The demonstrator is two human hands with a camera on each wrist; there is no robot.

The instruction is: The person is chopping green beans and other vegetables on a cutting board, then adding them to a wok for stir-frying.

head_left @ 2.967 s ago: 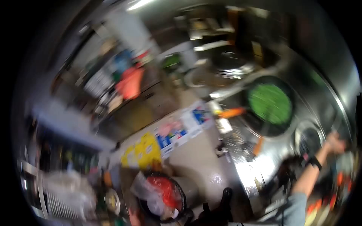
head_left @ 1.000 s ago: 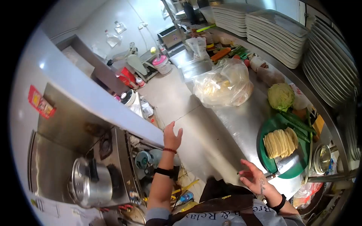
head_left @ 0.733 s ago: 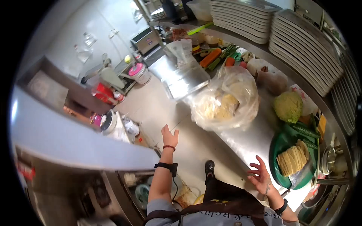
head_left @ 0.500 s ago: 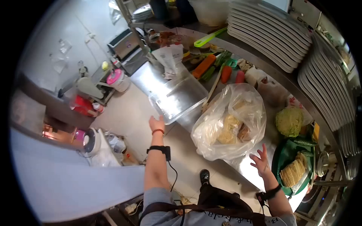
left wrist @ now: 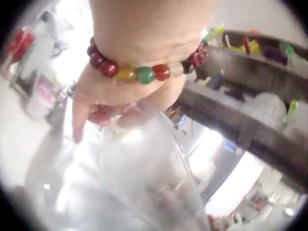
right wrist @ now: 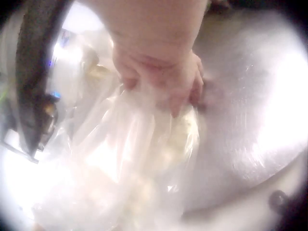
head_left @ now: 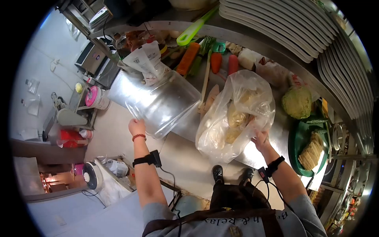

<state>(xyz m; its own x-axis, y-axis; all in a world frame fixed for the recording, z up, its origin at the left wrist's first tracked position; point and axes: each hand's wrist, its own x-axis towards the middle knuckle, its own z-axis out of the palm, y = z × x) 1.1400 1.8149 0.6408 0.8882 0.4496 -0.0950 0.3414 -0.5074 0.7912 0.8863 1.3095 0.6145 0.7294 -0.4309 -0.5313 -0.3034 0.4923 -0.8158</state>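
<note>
My left hand (head_left: 137,127) holds the near corner of a clear plastic container (head_left: 167,100) at the counter's edge. The left wrist view shows its fingers curled at the container's rim (left wrist: 180,151). On the right, my right hand (head_left: 260,136) grips the side of a large clear plastic bag (head_left: 213,132) with pale yellowish food inside. Its fingertips (right wrist: 178,103) press into the film in the right wrist view, partly blurred. The bag rests on the steel counter (head_left: 252,156).
Carrots (head_left: 216,62) and greens lie behind the bag, with a green-handled tool (head_left: 193,29) nearby. Right of it sit a cabbage (head_left: 297,102) and a green board (head_left: 294,158) bearing sliced food (head_left: 311,152). Stacked white plates (head_left: 272,23) fill the shelf above. A pink-lidded bucket (head_left: 94,98) stands left.
The view has turned from the stove side and come closer to the counter. My hands, earlier held free in the air, now grip the container and the bag.
</note>
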